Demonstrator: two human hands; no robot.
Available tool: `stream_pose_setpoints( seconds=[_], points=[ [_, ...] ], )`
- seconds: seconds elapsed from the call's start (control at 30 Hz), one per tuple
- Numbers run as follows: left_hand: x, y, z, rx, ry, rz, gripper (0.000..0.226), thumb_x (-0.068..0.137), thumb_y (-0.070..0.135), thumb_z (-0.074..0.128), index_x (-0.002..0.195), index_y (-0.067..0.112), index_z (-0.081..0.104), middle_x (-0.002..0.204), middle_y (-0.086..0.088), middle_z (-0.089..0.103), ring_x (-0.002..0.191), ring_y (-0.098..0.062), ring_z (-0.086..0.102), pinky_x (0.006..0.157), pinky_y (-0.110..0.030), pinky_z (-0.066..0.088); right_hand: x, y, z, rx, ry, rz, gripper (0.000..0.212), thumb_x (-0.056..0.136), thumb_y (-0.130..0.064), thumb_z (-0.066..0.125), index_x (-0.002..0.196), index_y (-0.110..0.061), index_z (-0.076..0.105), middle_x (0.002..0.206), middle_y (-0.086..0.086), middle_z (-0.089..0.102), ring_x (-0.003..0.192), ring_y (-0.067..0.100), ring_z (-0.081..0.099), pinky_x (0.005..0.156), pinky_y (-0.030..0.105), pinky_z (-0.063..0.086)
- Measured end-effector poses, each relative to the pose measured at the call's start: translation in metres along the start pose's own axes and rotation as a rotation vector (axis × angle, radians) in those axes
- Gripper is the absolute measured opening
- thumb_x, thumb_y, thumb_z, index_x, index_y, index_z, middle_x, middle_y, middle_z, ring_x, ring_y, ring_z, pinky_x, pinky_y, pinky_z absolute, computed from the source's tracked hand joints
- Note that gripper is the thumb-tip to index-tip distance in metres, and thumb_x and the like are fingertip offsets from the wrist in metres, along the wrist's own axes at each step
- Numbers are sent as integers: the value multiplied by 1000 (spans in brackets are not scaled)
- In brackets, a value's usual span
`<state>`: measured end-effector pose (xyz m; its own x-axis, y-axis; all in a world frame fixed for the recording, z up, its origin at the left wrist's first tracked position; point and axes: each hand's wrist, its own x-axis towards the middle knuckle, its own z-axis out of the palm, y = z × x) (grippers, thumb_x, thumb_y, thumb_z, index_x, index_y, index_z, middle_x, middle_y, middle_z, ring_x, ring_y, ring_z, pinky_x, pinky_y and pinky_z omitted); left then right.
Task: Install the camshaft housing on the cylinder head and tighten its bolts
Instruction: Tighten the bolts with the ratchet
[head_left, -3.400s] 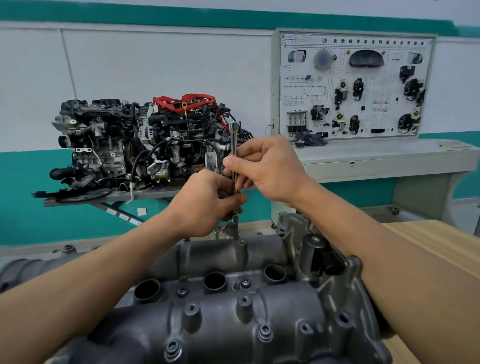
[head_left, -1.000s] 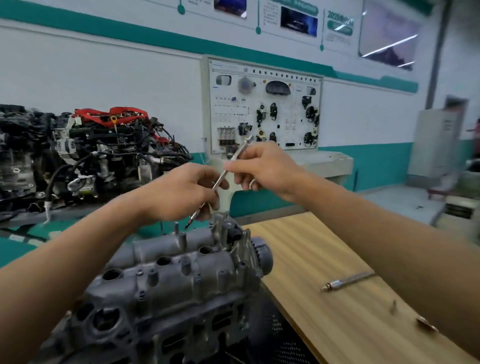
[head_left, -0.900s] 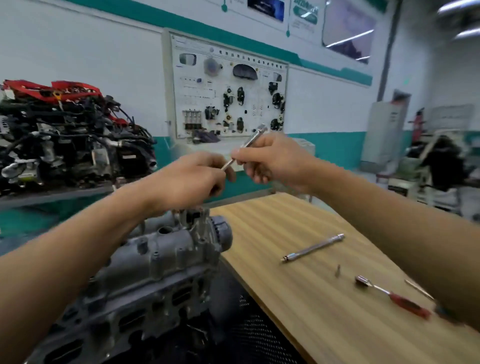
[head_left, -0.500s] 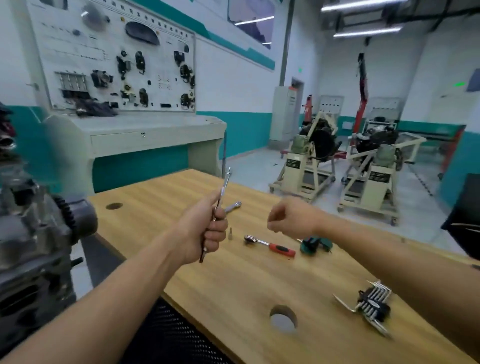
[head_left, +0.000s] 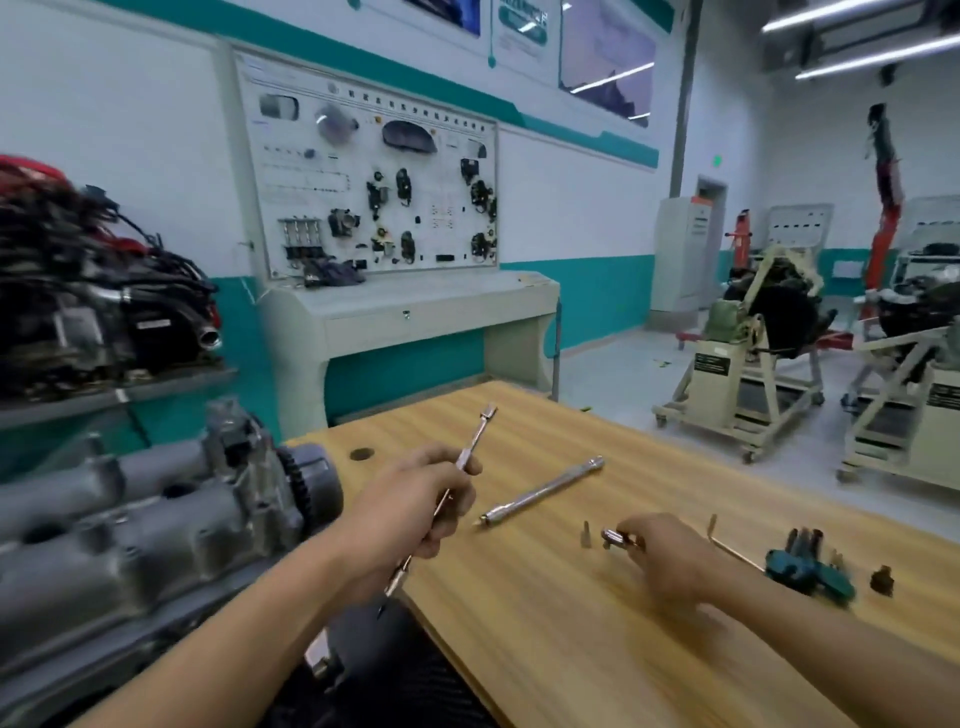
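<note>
The grey camshaft housing sits on the cylinder head at the left, its toothed pulley end facing the wooden table. My left hand grips a thin chrome extension bar, held slanted over the table's left edge. My right hand lies low on the table, fingers curled round the chrome head of the ratchet; the ratchet's handle is hidden under the hand. A small bit stands just left of it.
A second, longer extension bar lies on the table between my hands. A teal hex-key set and a small dark socket lie at the right. A training panel, a display engine and engine stands stand behind.
My view swung from the engine to the table. My right hand let go of the extension bar, dropped to the table and took hold of the ratchet head. My left hand keeps the bar.
</note>
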<state>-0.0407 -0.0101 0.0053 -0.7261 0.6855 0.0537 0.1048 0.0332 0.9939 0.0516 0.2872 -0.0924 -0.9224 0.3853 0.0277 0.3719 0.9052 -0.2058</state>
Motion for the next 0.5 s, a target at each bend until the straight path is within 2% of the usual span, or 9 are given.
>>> stream_pose_setpoints(
  seconds=[0.07, 0.13, 0.2, 0.27, 0.3, 0.4, 0.43, 0.47, 0.5],
  points=[
    [-16, 18, -32, -83, 15, 46, 14, 89, 8, 46, 94, 11, 59, 57, -1, 44, 42, -11, 29, 38, -17, 20, -5, -48, -33, 251, 193, -211, 22, 99, -12, 55, 108, -27, 69, 93, -7, 66, 78, 12, 60, 77, 35, 52],
    [-32, 33, -56, -234, 28, 82, 20, 87, 9, 45, 100, 9, 60, 56, -2, 39, 39, -10, 25, 36, -14, 20, -13, -109, -76, 462, 378, -476, 28, 99, -12, 58, 119, -27, 69, 88, -19, 64, 73, 2, 61, 67, 21, 50],
    [-45, 46, -73, -309, 74, 106, 30, 91, 9, 39, 110, 9, 63, 54, -2, 35, 38, -9, 24, 34, -13, 18, -18, -169, -117, 560, 435, -702, 36, 99, -9, 57, 131, -23, 63, 82, -37, 61, 75, -12, 59, 67, 8, 44],
    [-57, 58, -86, -284, 154, 122, 32, 96, 14, 38, 113, 13, 66, 53, 0, 32, 38, -8, 21, 34, -12, 16, -17, -216, -149, 649, 387, -817, 38, 100, -4, 55, 136, -16, 59, 78, -39, 62, 75, -17, 60, 67, 5, 45],
    [-64, 64, -93, -239, 197, 139, 30, 99, 20, 41, 112, 15, 68, 53, 1, 30, 38, -8, 20, 34, -12, 17, -15, -237, -161, 698, 352, -853, 39, 100, -4, 54, 136, -17, 59, 85, -33, 66, 79, -11, 65, 70, 9, 50],
    [-84, 79, -112, -82, 307, 210, 29, 94, 39, 51, 101, 22, 74, 54, 3, 26, 41, -9, 20, 35, -14, 19, -11, -279, -175, 764, 274, -927, 41, 100, -5, 54, 127, -35, 60, 110, -7, 73, 98, 36, 68, 87, 36, 57],
    [-92, 83, -119, -64, 340, 232, 30, 90, 41, 53, 100, 22, 75, 54, 3, 25, 41, -9, 20, 35, -14, 19, -10, -290, -176, 776, 253, -960, 42, 100, -5, 54, 122, -40, 60, 112, -4, 73, 101, 39, 67, 93, 44, 56],
    [-98, 87, -126, -58, 367, 254, 30, 87, 41, 55, 99, 22, 76, 53, 3, 25, 41, -9, 19, 36, -14, 19, -9, -300, -177, 787, 249, -995, 44, 100, -5, 54, 119, -44, 60, 112, -5, 73, 102, 33, 70, 93, 44, 56],
    [-104, 90, -132, -54, 391, 278, 31, 85, 40, 56, 98, 21, 76, 53, 3, 24, 41, -9, 19, 36, -14, 19, -8, -309, -177, 790, 254, -1025, 45, 101, -5, 54, 119, -46, 59, 109, -10, 74, 97, 19, 72, 87, 37, 58]
  ],
)
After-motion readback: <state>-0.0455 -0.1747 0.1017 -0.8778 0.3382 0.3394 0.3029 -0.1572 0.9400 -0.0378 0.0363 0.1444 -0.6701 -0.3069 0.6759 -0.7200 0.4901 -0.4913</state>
